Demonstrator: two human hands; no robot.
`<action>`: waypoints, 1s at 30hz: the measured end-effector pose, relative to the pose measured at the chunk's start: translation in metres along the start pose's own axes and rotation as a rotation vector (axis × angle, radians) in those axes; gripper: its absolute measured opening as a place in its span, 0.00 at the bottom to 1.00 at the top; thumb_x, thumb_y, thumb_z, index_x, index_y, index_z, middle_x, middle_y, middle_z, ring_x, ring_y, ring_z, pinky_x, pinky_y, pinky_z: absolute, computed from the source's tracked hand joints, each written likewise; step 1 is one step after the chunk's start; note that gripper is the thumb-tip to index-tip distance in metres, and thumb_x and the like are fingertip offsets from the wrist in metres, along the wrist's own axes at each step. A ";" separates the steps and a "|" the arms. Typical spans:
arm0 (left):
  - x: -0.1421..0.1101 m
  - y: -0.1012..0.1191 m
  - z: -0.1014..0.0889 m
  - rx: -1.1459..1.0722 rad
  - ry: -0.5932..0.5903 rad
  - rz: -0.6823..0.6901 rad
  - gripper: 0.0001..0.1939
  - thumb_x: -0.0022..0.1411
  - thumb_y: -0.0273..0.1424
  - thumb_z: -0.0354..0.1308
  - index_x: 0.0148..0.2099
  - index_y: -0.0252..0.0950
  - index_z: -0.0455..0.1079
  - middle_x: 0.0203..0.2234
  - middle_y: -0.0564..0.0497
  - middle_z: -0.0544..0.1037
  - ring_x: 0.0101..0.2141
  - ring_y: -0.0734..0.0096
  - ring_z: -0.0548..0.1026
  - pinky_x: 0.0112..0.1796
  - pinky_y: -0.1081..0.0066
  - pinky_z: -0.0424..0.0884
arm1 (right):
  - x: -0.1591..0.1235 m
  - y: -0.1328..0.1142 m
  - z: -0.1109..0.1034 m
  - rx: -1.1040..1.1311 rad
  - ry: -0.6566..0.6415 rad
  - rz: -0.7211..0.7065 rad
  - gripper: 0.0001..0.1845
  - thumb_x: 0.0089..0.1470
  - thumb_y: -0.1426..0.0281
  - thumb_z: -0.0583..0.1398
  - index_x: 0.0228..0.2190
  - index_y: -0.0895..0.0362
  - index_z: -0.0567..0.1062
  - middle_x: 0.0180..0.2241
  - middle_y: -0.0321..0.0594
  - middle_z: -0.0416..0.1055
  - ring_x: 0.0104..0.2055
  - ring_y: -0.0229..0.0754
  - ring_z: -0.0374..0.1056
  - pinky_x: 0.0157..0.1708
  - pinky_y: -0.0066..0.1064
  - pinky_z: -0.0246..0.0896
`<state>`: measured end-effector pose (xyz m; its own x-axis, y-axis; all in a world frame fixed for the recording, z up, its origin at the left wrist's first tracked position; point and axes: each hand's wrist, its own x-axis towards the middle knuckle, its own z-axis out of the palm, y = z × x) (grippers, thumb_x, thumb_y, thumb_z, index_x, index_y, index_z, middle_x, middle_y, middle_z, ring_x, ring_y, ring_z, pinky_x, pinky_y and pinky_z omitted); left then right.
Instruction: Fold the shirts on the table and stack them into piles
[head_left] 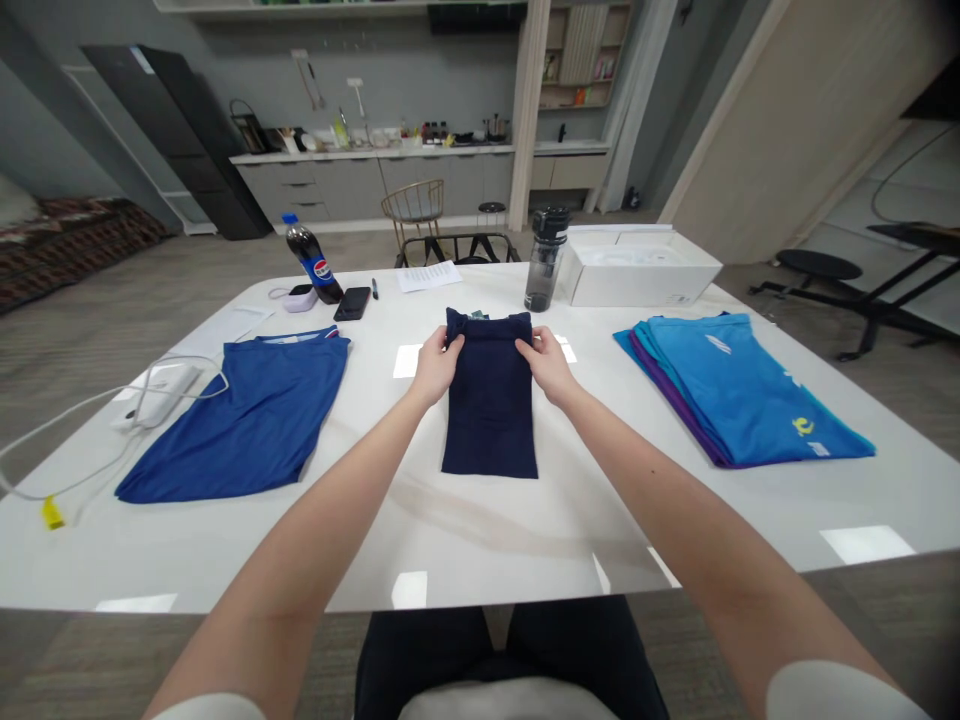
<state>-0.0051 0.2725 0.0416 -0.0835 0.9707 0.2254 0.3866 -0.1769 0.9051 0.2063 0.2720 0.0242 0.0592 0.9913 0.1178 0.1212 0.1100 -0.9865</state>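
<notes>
Head view: The dark navy garment [490, 405] lies at the middle of the surface [487, 570], directly ahead of the person, as a narrow, flat rectangle. The left hand [437, 362] is closed on its far left corner, thumb on top; the right hand [548, 365] grips the far right corner in the same way. The fingers beneath the cloth are largely hidden, so their exact hold cannot be confirmed.

Status: the lengthwise reduction of the garment appears complete. The far edge is bunched or turned over between the hands and is not yet pressed flat; shortening the panel appears to remain. To the right, a stack of folded garments [750, 390] is neatly layered. To the left, the blue garment [247, 415] lies flat in a broader shape, apparently less compactly folded.
</notes>
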 end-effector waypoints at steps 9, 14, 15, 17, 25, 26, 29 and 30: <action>-0.049 0.124 0.055 -0.197 -0.069 0.380 0.08 0.69 0.37 0.54 0.41 0.37 0.67 0.33 0.53 0.74 0.37 0.70 0.71 0.41 0.72 0.68 | -0.075 -0.078 -0.110 0.085 0.259 -0.358 0.23 0.56 0.49 0.61 0.46 0.48 0.65 0.37 0.35 0.74 0.39 0.43 0.71 0.42 0.35 0.69; -0.086 0.191 0.133 -0.453 -0.217 0.449 0.10 0.70 0.40 0.55 0.44 0.38 0.68 0.38 0.52 0.75 0.42 0.70 0.73 0.47 0.70 0.70 | -0.123 -0.111 -0.215 0.064 0.384 -0.457 0.21 0.56 0.52 0.65 0.45 0.48 0.69 0.36 0.35 0.74 0.39 0.43 0.72 0.41 0.35 0.70; -0.093 0.204 0.151 -0.517 -0.266 0.426 0.11 0.70 0.41 0.55 0.45 0.39 0.68 0.39 0.52 0.75 0.43 0.69 0.74 0.48 0.70 0.71 | -0.130 -0.119 -0.238 0.056 0.390 -0.449 0.20 0.56 0.53 0.65 0.45 0.48 0.69 0.36 0.35 0.75 0.39 0.43 0.72 0.41 0.35 0.70; -0.107 0.229 0.185 -0.620 -0.376 0.321 0.13 0.70 0.44 0.55 0.49 0.41 0.67 0.39 0.52 0.75 0.42 0.69 0.76 0.45 0.68 0.74 | -0.141 -0.132 -0.285 0.042 0.374 -0.387 0.19 0.55 0.55 0.67 0.44 0.49 0.70 0.35 0.34 0.75 0.38 0.44 0.74 0.39 0.35 0.71; -0.139 0.232 0.315 -0.727 -0.663 -0.204 0.15 0.69 0.43 0.57 0.53 0.42 0.66 0.38 0.51 0.78 0.36 0.68 0.78 0.36 0.67 0.79 | -0.149 -0.079 -0.412 0.097 0.357 -0.047 0.22 0.48 0.60 0.72 0.42 0.51 0.74 0.33 0.34 0.78 0.32 0.41 0.75 0.32 0.32 0.72; -0.141 0.225 0.328 -0.734 -0.671 -0.246 0.15 0.69 0.42 0.57 0.53 0.42 0.66 0.39 0.51 0.78 0.36 0.68 0.78 0.35 0.67 0.79 | -0.149 -0.065 -0.419 0.111 0.358 -0.025 0.22 0.47 0.59 0.72 0.42 0.51 0.74 0.33 0.33 0.78 0.32 0.41 0.75 0.32 0.31 0.72; -0.144 0.214 0.352 -0.769 -0.669 -0.297 0.14 0.68 0.41 0.58 0.52 0.42 0.66 0.41 0.51 0.79 0.36 0.69 0.79 0.35 0.67 0.79 | -0.144 -0.043 -0.433 0.155 0.373 -0.003 0.23 0.46 0.58 0.72 0.42 0.51 0.74 0.33 0.33 0.79 0.32 0.41 0.75 0.33 0.31 0.72; -0.142 0.216 0.355 -0.786 -0.664 -0.293 0.14 0.68 0.41 0.58 0.52 0.42 0.66 0.41 0.51 0.79 0.36 0.69 0.79 0.36 0.68 0.79 | -0.139 -0.043 -0.436 0.156 0.379 -0.008 0.23 0.46 0.58 0.72 0.42 0.50 0.74 0.33 0.33 0.79 0.32 0.41 0.76 0.33 0.32 0.72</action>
<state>0.4159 0.1545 0.0772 0.5311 0.8448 -0.0656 -0.2876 0.2525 0.9239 0.6252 0.0978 0.1000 0.4233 0.8965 0.1305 -0.0270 0.1564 -0.9873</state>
